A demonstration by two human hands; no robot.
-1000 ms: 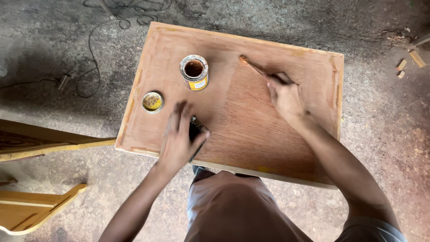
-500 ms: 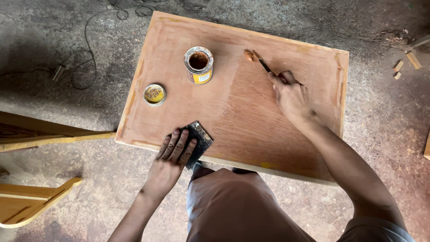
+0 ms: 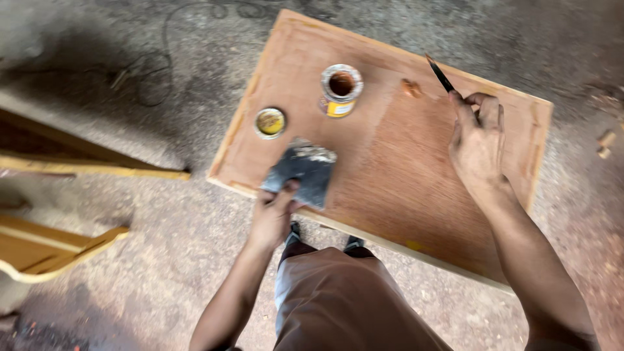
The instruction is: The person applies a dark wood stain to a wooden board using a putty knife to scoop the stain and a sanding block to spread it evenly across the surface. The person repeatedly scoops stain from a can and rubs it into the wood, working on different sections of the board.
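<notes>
Grey, dusty scraper (image 3: pixel 302 174) pinched by left hand (image 3: pixel 273 218) over reddish board (image 3: pixel 396 175)

On the board (image 3: pixel 403 175) stood an open tin (image 3: pixel 340 89), its lid (image 3: pixel 270 122) lying to its left. A scraper (image 3: pixel 302 172) lay just in front of both, near the board's front edge.

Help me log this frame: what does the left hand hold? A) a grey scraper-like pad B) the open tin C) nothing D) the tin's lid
A: the left hand grips a grey pad at the board's near edge, while the open tin and lid sit apart on the board.
</notes>
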